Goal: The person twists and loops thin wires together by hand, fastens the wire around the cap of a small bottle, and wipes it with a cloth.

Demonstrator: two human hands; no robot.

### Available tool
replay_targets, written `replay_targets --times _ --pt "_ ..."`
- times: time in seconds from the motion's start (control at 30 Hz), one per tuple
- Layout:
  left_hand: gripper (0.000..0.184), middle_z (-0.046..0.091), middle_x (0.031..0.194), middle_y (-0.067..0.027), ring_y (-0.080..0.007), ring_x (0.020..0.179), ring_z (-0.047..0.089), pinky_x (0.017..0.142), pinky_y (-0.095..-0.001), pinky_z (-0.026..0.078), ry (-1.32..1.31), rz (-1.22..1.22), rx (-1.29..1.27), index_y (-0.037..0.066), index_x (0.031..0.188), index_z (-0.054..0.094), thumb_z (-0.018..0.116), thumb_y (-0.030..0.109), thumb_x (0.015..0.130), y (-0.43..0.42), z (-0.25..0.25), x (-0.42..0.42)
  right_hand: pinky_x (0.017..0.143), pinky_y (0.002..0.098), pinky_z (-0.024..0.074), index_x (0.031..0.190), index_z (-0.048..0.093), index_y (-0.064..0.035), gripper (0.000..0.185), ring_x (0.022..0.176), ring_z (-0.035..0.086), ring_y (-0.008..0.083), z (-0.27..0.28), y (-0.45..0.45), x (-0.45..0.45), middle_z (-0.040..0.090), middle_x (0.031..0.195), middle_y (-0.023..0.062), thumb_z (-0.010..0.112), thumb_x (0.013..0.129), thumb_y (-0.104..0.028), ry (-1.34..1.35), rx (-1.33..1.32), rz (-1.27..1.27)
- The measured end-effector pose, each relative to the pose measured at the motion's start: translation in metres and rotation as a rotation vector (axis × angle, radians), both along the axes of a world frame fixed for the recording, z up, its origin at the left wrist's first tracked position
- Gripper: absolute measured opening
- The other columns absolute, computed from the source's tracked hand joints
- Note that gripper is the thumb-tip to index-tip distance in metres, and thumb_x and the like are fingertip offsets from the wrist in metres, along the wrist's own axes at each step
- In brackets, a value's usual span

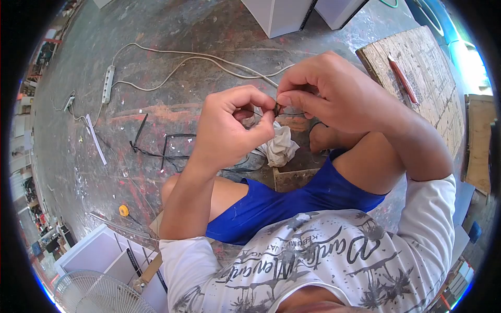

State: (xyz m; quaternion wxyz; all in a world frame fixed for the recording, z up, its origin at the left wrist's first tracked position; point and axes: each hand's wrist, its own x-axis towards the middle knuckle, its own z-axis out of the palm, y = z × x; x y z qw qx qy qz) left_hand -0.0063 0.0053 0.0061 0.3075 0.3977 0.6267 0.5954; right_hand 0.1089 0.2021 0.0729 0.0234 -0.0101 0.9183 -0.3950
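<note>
My left hand (229,122) and my right hand (326,94) meet in front of me, above the floor. Between their pinched fingertips is a small dark piece (277,109), too small to make out clearly. A thin dark wire or thread seems to run from it behind the fingers on both sides. Below the hands a crumpled whitish cloth (281,147) lies on the floor near my foot.
White power strip (108,84) with a long cable, upper left. Black strips (140,133) and a white strip (96,140) lie on the floor. Yellow tape measure (123,210) and fan (99,292), lower left. Wooden board (433,78) with a red-handled tool (403,81), right. White panels (274,15), top.
</note>
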Motion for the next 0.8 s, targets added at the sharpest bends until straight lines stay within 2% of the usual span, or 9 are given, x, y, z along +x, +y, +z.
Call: replay_targets --times 0.23,0.43,0.63,0.8 --pt "0.006 0.071 0.080 -0.0003 -0.0011 0.067 0.055 0.056 -0.0192 0.039 -0.018 0.017 0.047 0.000 0.087 0.075 0.077 0.003 0.081 0.001 0.001 0.002 0.061 0.0319 0.0502 0.099 0.072 0.0021 0.016 0.066 0.064 0.0172 0.009 0.000 -0.001 0.068 0.075 0.0112 0.069 0.095 -0.013 -0.126 -0.062 -0.037" --pt "0.005 0.070 0.076 0.0008 -0.0024 0.061 0.049 0.052 -0.0213 0.033 0.087 0.032 0.067 0.004 0.085 0.076 0.080 0.007 0.083 0.001 0.003 0.002 0.060 0.0272 0.0501 0.100 0.072 0.0020 0.017 0.065 0.063 0.0104 0.011 0.002 -0.001 0.068 0.073 0.0055 0.068 0.098 -0.015 -0.242 -0.170 -0.059" --pt "0.015 0.069 0.074 -0.0001 -0.0045 0.058 0.047 0.051 -0.0227 0.032 0.267 0.119 0.068 0.004 0.084 0.075 0.084 0.016 0.084 0.000 0.008 0.001 0.058 0.0255 0.0496 0.099 0.071 0.0033 0.019 0.064 0.062 0.0075 0.010 0.001 0.001 0.065 0.071 0.0023 0.067 0.100 -0.016 -0.231 -0.204 -0.048" --pt "0.017 0.069 0.078 -0.0019 -0.0041 0.061 0.051 0.052 -0.0210 0.035 0.208 0.146 0.178 0.003 0.089 0.075 0.082 0.019 0.089 0.004 -0.004 0.001 0.057 0.0257 0.0493 0.099 0.072 0.0036 0.024 0.063 0.061 0.0075 0.013 0.001 0.000 0.065 0.071 0.0024 0.066 0.100 -0.019 -0.272 -0.320 -0.086"
